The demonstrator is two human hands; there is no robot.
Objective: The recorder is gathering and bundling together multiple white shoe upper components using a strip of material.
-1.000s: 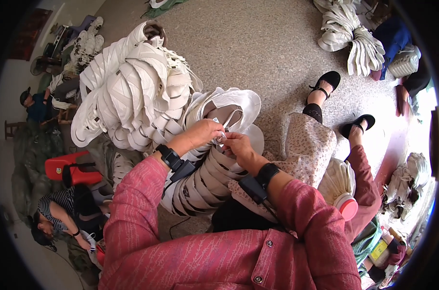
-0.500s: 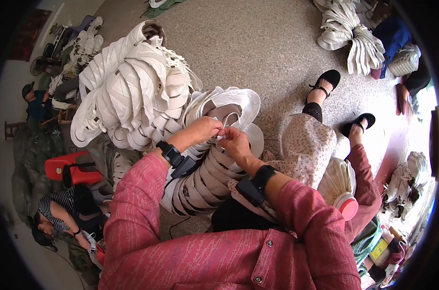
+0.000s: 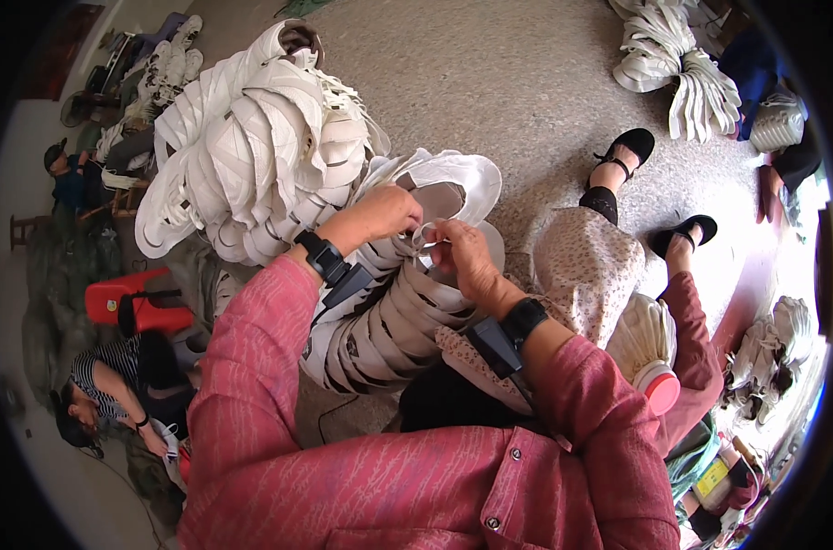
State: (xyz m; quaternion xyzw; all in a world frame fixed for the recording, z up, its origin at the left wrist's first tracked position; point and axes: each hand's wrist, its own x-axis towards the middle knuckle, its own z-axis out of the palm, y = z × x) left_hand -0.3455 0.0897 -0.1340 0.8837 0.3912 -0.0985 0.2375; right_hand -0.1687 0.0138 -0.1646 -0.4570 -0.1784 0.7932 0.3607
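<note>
My left hand [image 3: 384, 217] and my right hand [image 3: 467, 255] meet over a nested row of white shoe uppers [image 3: 375, 339]. Both are closed in a pinch, and a thin white lace-like strip [image 3: 423, 235] curves between their fingertips. Just beyond the fingers, a white upper with a brownish lining [image 3: 476, 183] lies open at the far end of the row. My left forearm covers part of that row. Against it on the left rests a larger heap of stacked white uppers [image 3: 251, 137], with loose laces along its right side.
Close on my right sits a person in a flowered skirt [image 3: 577, 266], beside a jar with a pinkish-red lid [image 3: 661, 392]. More uppers lie bundled at the far right [image 3: 659, 60] and near right [image 3: 774, 353]. A red plastic chair [image 3: 114, 301] and a person in stripes [image 3: 114, 394] are at the left.
My hands have drawn slightly apart, the right one shifting to the right. The strip between them now shows as a small loop. The whole view has shifted slightly.
</note>
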